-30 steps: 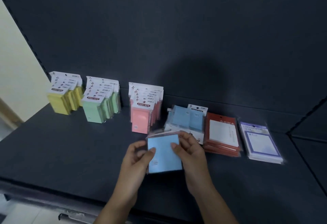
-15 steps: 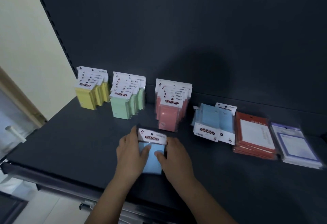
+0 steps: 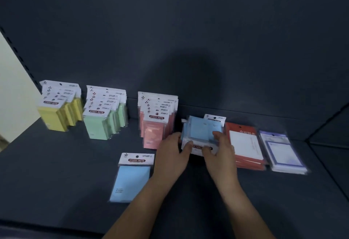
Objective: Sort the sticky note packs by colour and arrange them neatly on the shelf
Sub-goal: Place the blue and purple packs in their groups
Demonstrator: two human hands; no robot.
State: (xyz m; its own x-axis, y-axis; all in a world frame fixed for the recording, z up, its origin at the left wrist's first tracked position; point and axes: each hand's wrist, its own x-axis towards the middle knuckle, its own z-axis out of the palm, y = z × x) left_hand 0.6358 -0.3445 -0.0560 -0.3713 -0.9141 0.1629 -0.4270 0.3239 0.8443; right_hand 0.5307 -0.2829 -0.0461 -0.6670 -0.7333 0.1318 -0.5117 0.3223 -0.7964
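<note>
We have let go of the single blue pack (image 3: pixel 131 180); it now lies flat on the shelf (image 3: pixel 56 172), white label at its far end, just left of our wrists. Our left hand (image 3: pixel 172 155) and right hand (image 3: pixel 220 153) now clasp the jumbled blue pile (image 3: pixel 200 133), fingers curled round its edges, between the pink row (image 3: pixel 156 119) and the red stack (image 3: pixel 245 148). Bare shelf spreads out left of the single pack.

A matt, dark shelf (image 3: pixel 56 178) carries pastel paper pads sealed in clear plastic film. The pink packs (image 3: pixel 156 127) catch a glossy glare on their wrap. Left of them, the green packs (image 3: pixel 100 125) and yellow packs (image 3: pixel 54 116) wear white card headers. Right of the pink, the blue pile (image 3: pixel 198 129), orange-red packs (image 3: pixel 245 144) and purple-bordered packs (image 3: pixel 281 152) shine in smooth sleeves. In front of the pink, a lone blue pack (image 3: pixel 130 182) looks flat and matt under its film.
</note>
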